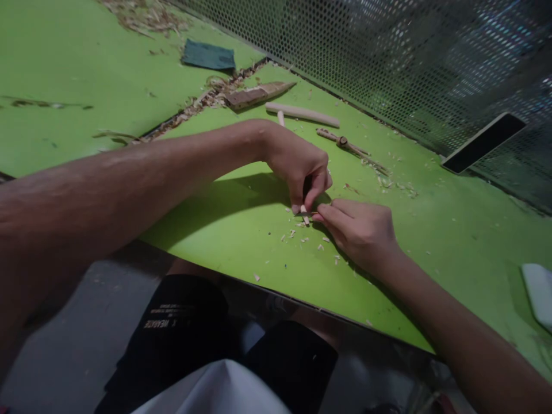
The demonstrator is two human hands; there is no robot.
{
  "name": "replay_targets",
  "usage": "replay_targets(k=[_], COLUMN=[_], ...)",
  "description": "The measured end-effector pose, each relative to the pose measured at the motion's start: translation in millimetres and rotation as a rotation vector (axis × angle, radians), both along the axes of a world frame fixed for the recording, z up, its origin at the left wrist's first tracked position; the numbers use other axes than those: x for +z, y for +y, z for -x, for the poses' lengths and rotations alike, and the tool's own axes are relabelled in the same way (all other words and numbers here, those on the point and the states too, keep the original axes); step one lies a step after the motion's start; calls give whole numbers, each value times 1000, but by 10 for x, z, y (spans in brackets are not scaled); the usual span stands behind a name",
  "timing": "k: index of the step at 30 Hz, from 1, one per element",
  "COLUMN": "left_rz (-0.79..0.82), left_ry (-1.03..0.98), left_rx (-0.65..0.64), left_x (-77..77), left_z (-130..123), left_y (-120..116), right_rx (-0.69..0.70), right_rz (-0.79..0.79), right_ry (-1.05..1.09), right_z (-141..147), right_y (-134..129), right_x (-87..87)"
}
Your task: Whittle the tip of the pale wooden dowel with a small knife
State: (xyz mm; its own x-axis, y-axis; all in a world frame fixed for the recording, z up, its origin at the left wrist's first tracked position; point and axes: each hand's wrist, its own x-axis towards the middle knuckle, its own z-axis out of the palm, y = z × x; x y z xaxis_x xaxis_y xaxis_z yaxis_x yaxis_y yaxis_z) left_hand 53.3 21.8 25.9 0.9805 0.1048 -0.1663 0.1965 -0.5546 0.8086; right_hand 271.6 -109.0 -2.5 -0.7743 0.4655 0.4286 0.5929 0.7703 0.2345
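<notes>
Monitoring remotely, I see L hand [307, 167] pinching stick [306, 221], R hand [360, 229] pinching thin blade [311, 214] across stick; poss. slip into L hand b/c exposed stick's short.

Cut off at right: white, round-cornered object [538, 294]. Partly hidden in right hand [360, 233]: thin, narrow tool [312, 214].
</notes>
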Motion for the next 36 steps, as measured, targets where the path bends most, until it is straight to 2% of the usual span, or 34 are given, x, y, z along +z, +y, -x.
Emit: replay_targets(k=[9,21,28,36], left_rz=[-42,-4,4,-1], left_ry=[-1,5,7,68], left_rx=[2,-22,-32,41], left_x=[14,-2,-10,-1], left_z=[-10,-28,-19,-24], left_y=[-12,11,18,10], right_rx=[-11,44,20,-16], right_rz=[48,180,198,265], right_ry=[-41,33,5,-3], right_z=[-34,-88,-116,-160], right_y=[-32,-13,-39,-32], right_x=[21,-8,-7,-11])
